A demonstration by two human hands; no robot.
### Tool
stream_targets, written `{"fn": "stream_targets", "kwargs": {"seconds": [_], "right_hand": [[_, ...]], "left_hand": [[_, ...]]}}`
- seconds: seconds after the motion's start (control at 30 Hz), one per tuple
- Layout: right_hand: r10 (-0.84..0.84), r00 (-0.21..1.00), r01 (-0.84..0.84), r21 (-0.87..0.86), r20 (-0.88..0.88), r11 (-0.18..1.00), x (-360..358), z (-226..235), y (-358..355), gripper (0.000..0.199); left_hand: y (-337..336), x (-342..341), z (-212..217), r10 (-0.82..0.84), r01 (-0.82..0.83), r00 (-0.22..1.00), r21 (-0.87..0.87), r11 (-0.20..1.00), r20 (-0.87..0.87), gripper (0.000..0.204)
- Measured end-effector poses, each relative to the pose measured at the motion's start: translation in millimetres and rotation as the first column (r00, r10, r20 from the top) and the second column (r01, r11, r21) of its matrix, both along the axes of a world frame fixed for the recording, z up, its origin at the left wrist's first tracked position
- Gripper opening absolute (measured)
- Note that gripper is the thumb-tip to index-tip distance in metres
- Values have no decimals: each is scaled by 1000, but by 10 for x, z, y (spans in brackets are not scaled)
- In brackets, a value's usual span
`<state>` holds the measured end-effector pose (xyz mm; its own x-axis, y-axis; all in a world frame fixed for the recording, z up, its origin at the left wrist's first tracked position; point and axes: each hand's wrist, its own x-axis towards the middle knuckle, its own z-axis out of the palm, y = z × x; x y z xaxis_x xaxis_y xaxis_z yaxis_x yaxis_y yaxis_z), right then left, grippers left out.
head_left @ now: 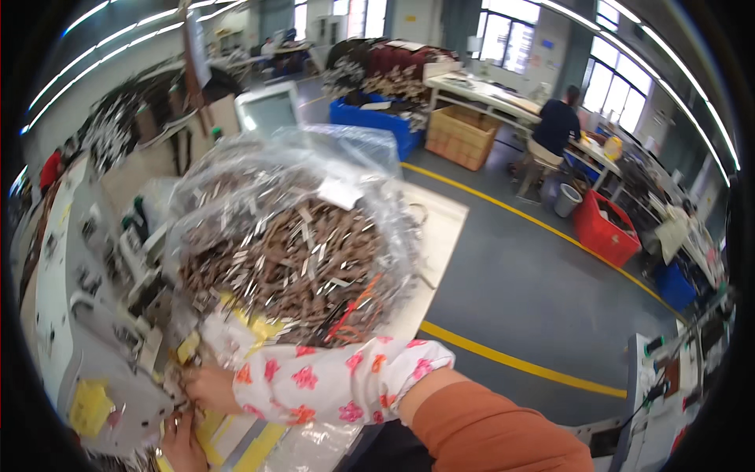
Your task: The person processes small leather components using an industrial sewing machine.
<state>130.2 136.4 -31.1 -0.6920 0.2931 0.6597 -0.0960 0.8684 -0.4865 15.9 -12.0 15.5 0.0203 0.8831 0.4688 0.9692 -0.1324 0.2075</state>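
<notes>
L hand point(181, 444), R hand point(211, 389) nr mach. point(110, 370) & bagged brn pcs point(287, 271)

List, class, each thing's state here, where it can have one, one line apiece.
Clear plastic bag: open, filled with brown pieces
Blue bin behind bag: heaped full
Red bin: upright, dark items inside
Tan crate: upright, contents unclear
Grey wastebasket: upright
White machine at left: running or stopped unclear
Right hand: at the machine, grip unclear
Left hand: beside the right, grip partly hidden
</notes>
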Motion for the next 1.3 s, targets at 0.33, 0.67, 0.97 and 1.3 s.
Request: {"fn": "stream_targets", "kwargs": {"seconds": [0.33, 0.67, 0.97, 1.3], "right_hand": [[-34, 988, 42, -51, 148, 998, 479, 396, 30, 13], [-13, 965, -11, 92, 262, 996, 507, 378, -17, 28], [-39, 960, 7, 115, 276, 993, 480, 382, -19, 21], [-94, 970, 69, 117, 225, 991, 483, 319, -67, 19]], "left_hand": [[127, -30, -64, -69, 70, 996, 12, 998, -62, 34], [54, -107, -203, 48, -50, 998, 50, 998, 28, 34], [39, -114, -104, 0, 1, 995, 13, 1000, -104, 35], [54, -44, -20, 42, -33, 966, -40, 999, 256, 28]]}}
